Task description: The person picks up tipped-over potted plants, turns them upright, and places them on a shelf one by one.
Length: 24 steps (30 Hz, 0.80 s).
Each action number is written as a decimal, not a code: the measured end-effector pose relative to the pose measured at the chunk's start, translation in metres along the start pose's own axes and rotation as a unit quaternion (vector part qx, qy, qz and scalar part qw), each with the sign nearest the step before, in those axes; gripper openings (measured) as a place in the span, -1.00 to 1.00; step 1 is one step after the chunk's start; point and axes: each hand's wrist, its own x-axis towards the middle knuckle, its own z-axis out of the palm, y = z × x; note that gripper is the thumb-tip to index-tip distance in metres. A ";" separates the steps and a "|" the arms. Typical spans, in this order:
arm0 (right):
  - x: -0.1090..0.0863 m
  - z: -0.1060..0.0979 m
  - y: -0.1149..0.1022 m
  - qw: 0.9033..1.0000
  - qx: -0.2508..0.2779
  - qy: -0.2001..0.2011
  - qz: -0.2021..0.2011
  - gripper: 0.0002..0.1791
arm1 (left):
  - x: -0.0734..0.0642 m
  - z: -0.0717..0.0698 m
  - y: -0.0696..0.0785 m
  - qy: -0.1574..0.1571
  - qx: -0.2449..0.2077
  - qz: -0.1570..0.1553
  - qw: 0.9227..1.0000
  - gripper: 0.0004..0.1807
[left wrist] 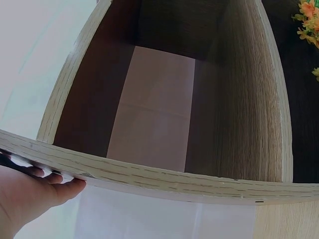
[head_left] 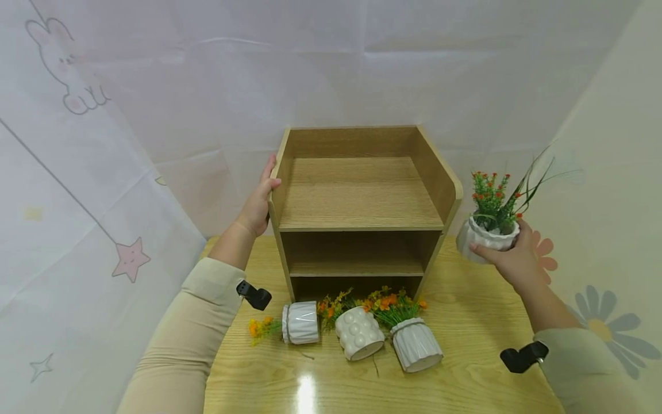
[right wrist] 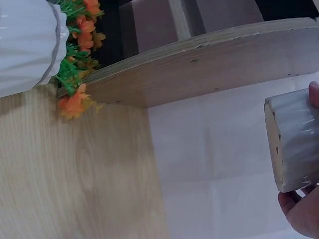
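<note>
A small wooden shelf [head_left: 362, 192] stands on the table against the back wall. My left hand [head_left: 257, 205] rests on the outside of its left side panel, thumb over the edge; the left wrist view shows the fingers partly hidden behind the panel. To the right of the shelf, my right hand [head_left: 514, 259] grips a white ceramic pot [head_left: 483, 237] with red-flowered greenery and long grass blades, held upright in the air. The right wrist view shows the underside of this pot [right wrist: 294, 142]. In front of the shelf lie tipped-over flower pots: a ribbed one [head_left: 301, 323], a bubble-textured one [head_left: 360, 333] and another ribbed one [head_left: 416, 345].
Orange and yellow flowers [head_left: 390, 303] from the lying pots spread across the shelf's lower front. The light wooden table [head_left: 248, 368] runs beneath everything. Printed cloth walls [head_left: 103, 190] enclose the left, back and right sides.
</note>
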 end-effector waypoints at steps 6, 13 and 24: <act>0.004 -0.006 -0.017 1.000 0.002 0.004 0.006 0.29 | 0.000 0.001 0.000 0.000 0.001 0.002 1.000 -0.22; 0.009 -0.011 -0.038 1.000 0.016 0.009 0.002 0.23 | 0.001 0.001 0.000 -0.002 -0.001 0.006 1.000 -0.21; 0.022 -0.030 -0.071 0.999 0.029 0.005 -0.012 0.22 | 0.001 0.003 0.001 -0.005 0.001 0.006 1.000 -0.22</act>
